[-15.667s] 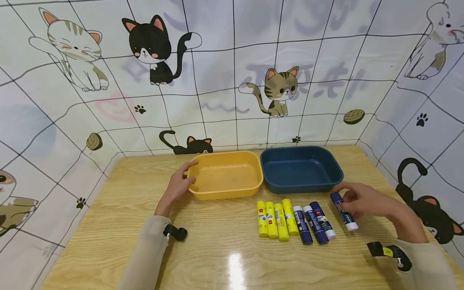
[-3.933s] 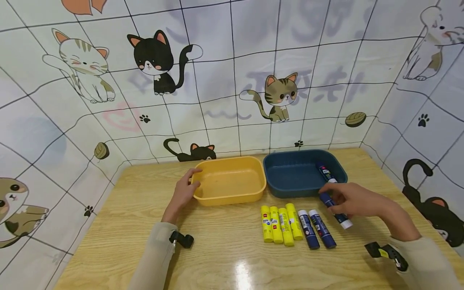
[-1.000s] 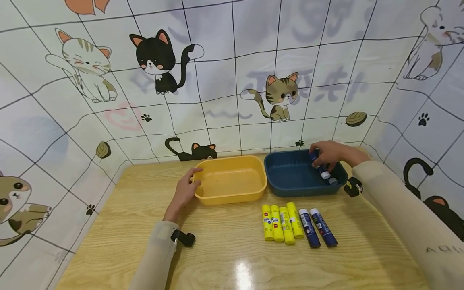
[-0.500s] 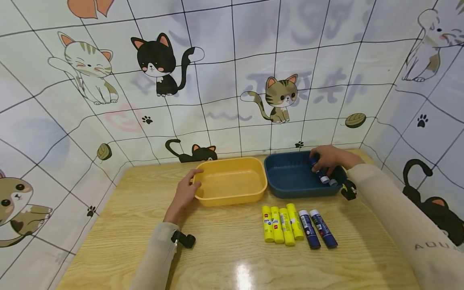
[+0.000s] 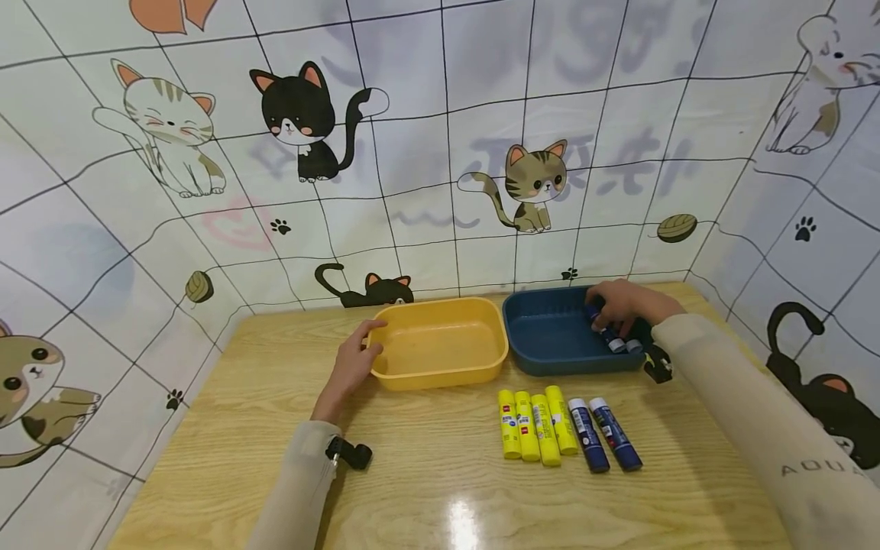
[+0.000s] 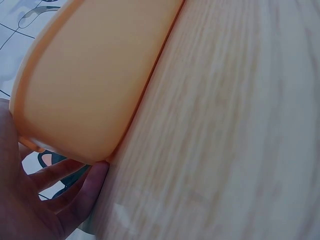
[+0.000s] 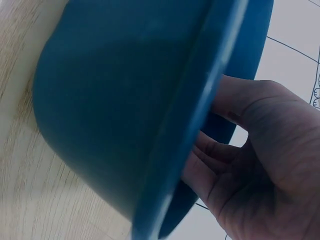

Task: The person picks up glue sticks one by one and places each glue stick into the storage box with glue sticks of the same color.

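Observation:
My left hand (image 5: 354, 359) grips the left end of the yellow tray (image 5: 433, 380), thumb and fingers at its rim. In the left wrist view, fingertips (image 6: 97, 172) press against the yellow tray's outer wall. My right hand (image 5: 619, 302) reaches down into the blue tray (image 5: 550, 365) and holds a navy glue stick (image 5: 603, 334), its white cap end toward me. A second navy glue stick (image 5: 633, 346) lies beside it in the blue tray, mostly covered by the hand. In the right wrist view, the blue tray's wall (image 7: 115, 110) hides the fingertips and the held stick.
On the wooden table (image 5: 426, 489), in front of the trays, lies a row of several yellow glue sticks (image 5: 543, 429). Two navy glue sticks (image 5: 601, 434) continue that row at its right end. A cat-patterned wall covering (image 5: 412, 153) stands behind and at both sides.
One navy glue stick went into the blue tray earlier; the right hand carried another from the table into it and has just lowered it beside the first. The left hand stays on the yellow tray.

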### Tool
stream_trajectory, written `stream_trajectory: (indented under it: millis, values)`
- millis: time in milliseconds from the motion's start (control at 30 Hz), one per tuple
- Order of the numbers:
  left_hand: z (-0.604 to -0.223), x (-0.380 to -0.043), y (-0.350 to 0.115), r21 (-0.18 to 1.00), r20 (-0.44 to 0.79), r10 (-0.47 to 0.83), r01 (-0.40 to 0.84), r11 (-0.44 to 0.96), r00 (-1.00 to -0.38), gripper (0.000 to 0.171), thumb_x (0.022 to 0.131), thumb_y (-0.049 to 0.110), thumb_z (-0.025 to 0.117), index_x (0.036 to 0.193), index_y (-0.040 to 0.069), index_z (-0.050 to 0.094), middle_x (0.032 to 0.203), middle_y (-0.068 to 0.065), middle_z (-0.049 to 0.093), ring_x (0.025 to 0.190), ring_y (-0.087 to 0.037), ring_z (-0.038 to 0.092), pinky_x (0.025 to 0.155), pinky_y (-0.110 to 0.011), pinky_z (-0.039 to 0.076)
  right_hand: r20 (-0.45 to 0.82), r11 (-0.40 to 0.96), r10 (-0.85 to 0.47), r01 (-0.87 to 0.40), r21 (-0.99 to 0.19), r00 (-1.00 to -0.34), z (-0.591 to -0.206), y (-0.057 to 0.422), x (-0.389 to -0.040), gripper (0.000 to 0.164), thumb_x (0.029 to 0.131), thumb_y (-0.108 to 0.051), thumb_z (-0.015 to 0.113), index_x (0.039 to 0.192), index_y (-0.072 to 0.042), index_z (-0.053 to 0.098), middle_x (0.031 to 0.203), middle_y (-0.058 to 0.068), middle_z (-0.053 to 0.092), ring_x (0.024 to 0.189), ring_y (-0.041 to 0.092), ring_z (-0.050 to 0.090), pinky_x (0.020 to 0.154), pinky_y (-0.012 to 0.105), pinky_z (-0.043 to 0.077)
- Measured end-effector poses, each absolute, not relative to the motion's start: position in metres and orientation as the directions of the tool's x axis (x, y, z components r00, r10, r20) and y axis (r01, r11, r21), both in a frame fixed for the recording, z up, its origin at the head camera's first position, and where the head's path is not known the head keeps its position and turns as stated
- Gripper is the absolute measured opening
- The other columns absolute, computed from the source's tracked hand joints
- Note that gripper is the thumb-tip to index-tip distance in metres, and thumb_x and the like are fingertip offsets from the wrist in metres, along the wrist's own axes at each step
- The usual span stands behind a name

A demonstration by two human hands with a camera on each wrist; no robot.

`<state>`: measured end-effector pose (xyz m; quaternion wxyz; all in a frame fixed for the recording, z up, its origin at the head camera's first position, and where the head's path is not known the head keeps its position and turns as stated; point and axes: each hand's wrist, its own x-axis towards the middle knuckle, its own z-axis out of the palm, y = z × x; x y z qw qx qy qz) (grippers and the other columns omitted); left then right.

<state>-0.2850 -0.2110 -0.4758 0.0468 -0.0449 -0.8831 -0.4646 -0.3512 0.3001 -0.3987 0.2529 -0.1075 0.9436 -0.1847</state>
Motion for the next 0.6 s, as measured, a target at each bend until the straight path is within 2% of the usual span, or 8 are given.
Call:
stream_trajectory:
  millis: [400, 600]
  values:
    - [-0.474, -0.285, -0.21, 0.822, 0.116, 0.04, 0.119, 0.558, -0.992, 0.044, 0.099, 0.011, 0.053, 0.142, 0.018, 0.059, 0.144, -0.021, 0.057, 0.105, -0.035, 0.066, 0.081, -0.031, 0.054, -0.423, 0.925, -0.272, -0.113, -0.364, -0.864, -0.403, 0.302, -0.352, 0.061, 0.094, -0.01, 0.071, 0.146, 0.006, 0.044, 0.12, 0.034, 0.058, 0.081, 0.028, 0.07, 0.064, 0.036, 0.061]
    - [-0.474, -0.284, -0.21, 0.818, 0.115, 0.037, 0.115, 0.563, -0.993, 0.044, 0.098, 0.011, 0.054, 0.141, 0.017, 0.059, 0.144, -0.02, 0.057, 0.11, -0.036, 0.065, 0.083, -0.033, 0.054, -0.375, 0.931, -0.29, -0.168, -0.325, -0.881, -0.395, 0.297, -0.344, 0.06, 0.093, -0.009, 0.072, 0.144, 0.006, 0.043, 0.135, 0.04, 0.049, 0.072, 0.025, 0.069, 0.06, 0.036, 0.06]
